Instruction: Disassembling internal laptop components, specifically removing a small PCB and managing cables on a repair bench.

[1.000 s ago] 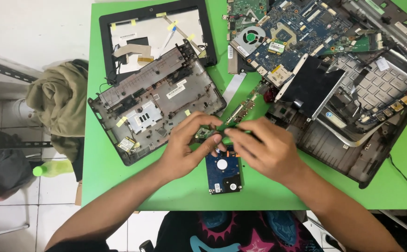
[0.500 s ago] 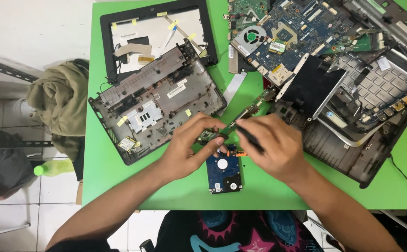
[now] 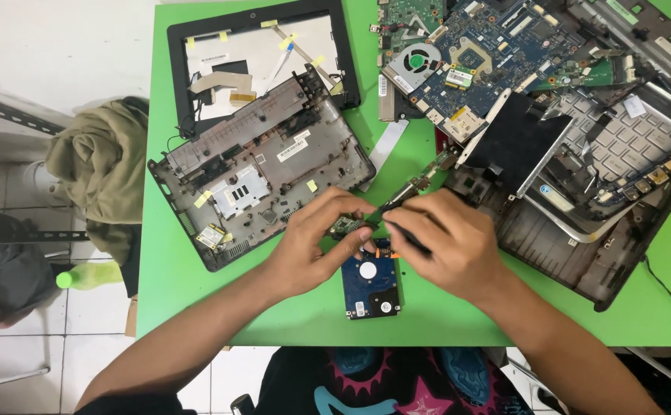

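Green covers the whole desk point(image 3: 197, 307), and against it the stripped laptop parts stand out plainly. The person works at the near edge, just above a blue hard drive point(image 3: 369, 286) lying flat with its round silver hub facing up. The left hand point(image 3: 312, 246) pinches a small green circuit card point(image 3: 345, 225) between thumb and fingertips, grip closed on it and lifting it clear of the desk, probably so that it stays steady while the other hand works on it. The right hand point(image 3: 447, 246) is curled shut around a dark, slim tool point(image 3: 401, 237), seemingly a screwdriver, whose tip meets the card's edge; the exact contact point is hidden by the fingers. Both hands touch or nearly touch over the drive.

Farther back lie a grey laptop base shell point(image 3: 262, 173), a black screen bezel point(image 3: 262, 54) with yellow tape tabs, a blue motherboard point(image 3: 489, 54) with its fan, and a keyboard frame point(image 3: 620, 146) stacked on another dark chassis. An olive cloth point(image 3: 97, 165) hangs beside the desk at left.
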